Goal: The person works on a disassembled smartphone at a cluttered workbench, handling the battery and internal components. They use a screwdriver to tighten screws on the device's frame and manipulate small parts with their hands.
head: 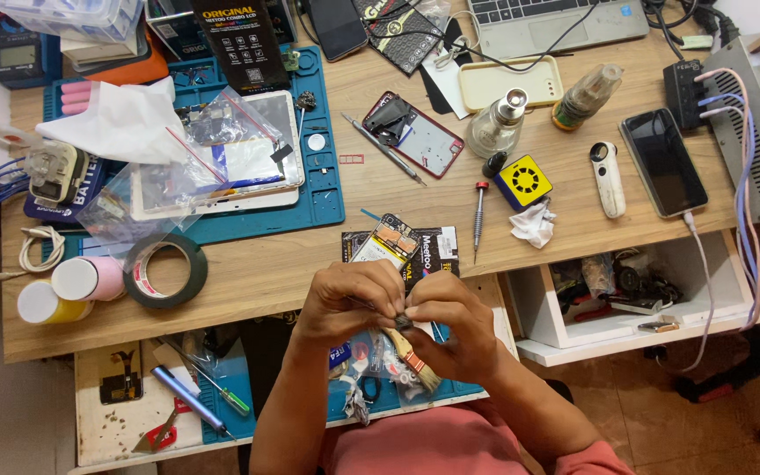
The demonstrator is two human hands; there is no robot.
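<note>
Both hands meet above the front edge of the wooden workbench [248,290]. Left hand [349,303] and right hand [450,330] pinch one small dark component [404,322] between their fingertips; the right hand also grips a wooden-handled brush [411,356], bristles down. Judged step: cleaning or inspecting the part. Next move calls for a steady pinch and light brush strokes.
</note>
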